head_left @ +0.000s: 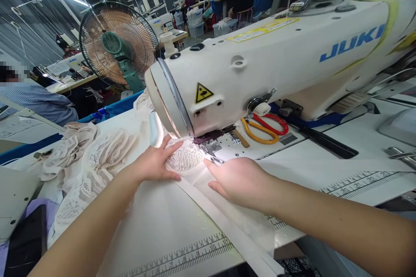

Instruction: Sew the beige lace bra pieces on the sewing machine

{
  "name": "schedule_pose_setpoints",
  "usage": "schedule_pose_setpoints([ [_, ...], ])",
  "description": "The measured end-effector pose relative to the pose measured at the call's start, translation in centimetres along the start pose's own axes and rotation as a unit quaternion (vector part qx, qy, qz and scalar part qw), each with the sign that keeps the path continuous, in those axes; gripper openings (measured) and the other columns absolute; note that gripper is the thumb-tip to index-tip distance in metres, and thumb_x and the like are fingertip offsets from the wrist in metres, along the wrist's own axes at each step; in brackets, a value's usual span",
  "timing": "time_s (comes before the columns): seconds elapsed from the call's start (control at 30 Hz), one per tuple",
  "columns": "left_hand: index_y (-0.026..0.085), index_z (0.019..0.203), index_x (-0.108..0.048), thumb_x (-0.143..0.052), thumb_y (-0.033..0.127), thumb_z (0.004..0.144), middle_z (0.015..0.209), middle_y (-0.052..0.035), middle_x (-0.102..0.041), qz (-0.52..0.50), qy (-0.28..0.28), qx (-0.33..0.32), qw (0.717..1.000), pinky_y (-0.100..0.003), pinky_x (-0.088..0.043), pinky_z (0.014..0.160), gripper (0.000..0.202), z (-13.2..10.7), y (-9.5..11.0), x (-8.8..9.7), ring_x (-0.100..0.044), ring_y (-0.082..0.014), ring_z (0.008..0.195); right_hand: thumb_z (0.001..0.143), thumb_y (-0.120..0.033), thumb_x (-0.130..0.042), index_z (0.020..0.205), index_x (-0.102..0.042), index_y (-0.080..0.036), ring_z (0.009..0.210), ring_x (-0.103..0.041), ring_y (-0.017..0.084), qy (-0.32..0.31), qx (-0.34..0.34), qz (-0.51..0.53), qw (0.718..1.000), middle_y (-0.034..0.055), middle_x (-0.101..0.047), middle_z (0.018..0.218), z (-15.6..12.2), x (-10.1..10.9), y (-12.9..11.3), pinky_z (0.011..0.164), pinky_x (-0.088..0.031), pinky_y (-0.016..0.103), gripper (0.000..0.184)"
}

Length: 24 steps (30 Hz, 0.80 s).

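A pale lace bra cup (186, 156) lies beneath the head of the white sewing machine (227, 82), lit by its lamp. My left hand (157, 161) presses on the cup's left side, fingers spread, thumb along its lower edge. Close to the needle area, my right hand (237, 179) is partly curled, its index fingertip at the cup's right edge. A slim metal piece (215, 159) shows beside that finger; whether I hold it or it belongs to the machine is unclear. From the cup a long white fabric strip (208, 214) runs down over the table's front edge.
Piled lace pieces (105, 151) lie at left, above a black phone (27, 242). Yellow-handled scissors (260, 132) and red-handled scissors (276, 123) rest behind the machine head. Ruler markings (195, 255) line the table front. A large fan (118, 45) stands beyond; people sit at other machines.
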<state>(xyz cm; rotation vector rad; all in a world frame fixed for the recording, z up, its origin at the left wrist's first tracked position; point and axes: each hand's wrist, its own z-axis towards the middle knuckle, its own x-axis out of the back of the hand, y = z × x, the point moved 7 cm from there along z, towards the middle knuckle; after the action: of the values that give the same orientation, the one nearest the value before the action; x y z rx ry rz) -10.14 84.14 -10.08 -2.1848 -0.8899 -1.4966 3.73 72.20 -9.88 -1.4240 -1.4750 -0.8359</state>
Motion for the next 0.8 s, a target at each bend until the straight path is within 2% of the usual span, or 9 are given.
schedule_pose_setpoints([
  [0.17,0.03,0.143,-0.021,-0.062,0.072,0.062,0.142,-0.0128,-0.03,-0.011,-0.018,0.014,1.0,-0.046,-0.035,0.1,0.099,0.6,-0.9,0.5,-0.032,-0.0382,0.128,0.091,-0.043,-0.04,0.144,-0.024,-0.012,0.063,-0.065,0.027,-0.044,-0.013,-0.006,0.999,0.0083,-0.068,0.066,0.4,0.2,-0.6,0.041,-0.032,0.03,0.063],
  [0.3,0.026,0.141,-0.029,-0.061,0.07,0.063,0.133,-0.0129,-0.042,-0.002,-0.029,0.004,1.0,-0.042,-0.038,0.097,0.095,1.2,-0.8,1.1,-0.041,-0.0361,0.121,0.091,-0.045,-0.04,0.144,-0.02,-0.01,0.062,-0.065,0.027,-0.045,-0.022,-0.005,0.999,0.0093,-0.068,0.066,0.5,0.3,-0.8,0.044,-0.036,0.031,0.067],
  [0.47,0.025,0.13,-0.044,-0.059,0.073,0.062,0.123,-0.0089,-0.052,0.002,-0.023,-0.007,1.0,-0.038,-0.041,0.092,0.085,2.2,-1.7,1.5,-0.05,-0.0323,0.109,0.09,-0.047,-0.041,0.144,-0.02,-0.007,0.061,-0.064,0.027,-0.048,-0.029,-0.003,0.998,0.0103,-0.067,0.065,0.7,0.2,-0.9,0.043,-0.036,0.031,0.07],
  [0.67,0.024,0.113,-0.055,-0.058,0.075,0.061,0.108,-0.0071,-0.059,0.025,0.01,0.013,1.0,-0.035,-0.047,0.078,0.073,3.0,-3.5,1.2,-0.056,-0.0305,0.097,0.091,-0.041,-0.042,0.142,-0.026,-0.008,0.056,-0.063,0.025,-0.027,0.0,-0.006,1.0,0.0083,-0.066,0.061,-0.5,0.7,-1.1,0.038,-0.027,0.028,0.063],
  [0.73,0.024,0.115,-0.054,-0.06,0.071,0.062,0.111,-0.0078,-0.058,0.024,0.026,0.012,0.999,-0.037,-0.047,0.077,0.071,2.5,-3.1,1.6,-0.056,-0.0314,0.098,0.091,-0.038,-0.045,0.141,-0.03,-0.008,0.06,-0.064,0.025,-0.017,0.009,-0.012,1.0,0.0087,-0.067,0.064,-1.5,0.9,-1.0,0.039,-0.026,0.028,0.061],
  [0.8,0.024,0.119,-0.051,-0.062,0.063,0.066,0.115,-0.0081,-0.057,0.026,0.048,0.01,0.998,-0.04,-0.047,0.08,0.067,1.4,-1.7,2.2,-0.055,-0.0329,0.101,0.089,-0.036,-0.049,0.137,-0.037,-0.008,0.065,-0.065,0.026,0.005,0.028,-0.013,1.0,0.0091,-0.068,0.069,-2.6,1.0,-0.9,0.042,-0.029,0.029,0.057],
])
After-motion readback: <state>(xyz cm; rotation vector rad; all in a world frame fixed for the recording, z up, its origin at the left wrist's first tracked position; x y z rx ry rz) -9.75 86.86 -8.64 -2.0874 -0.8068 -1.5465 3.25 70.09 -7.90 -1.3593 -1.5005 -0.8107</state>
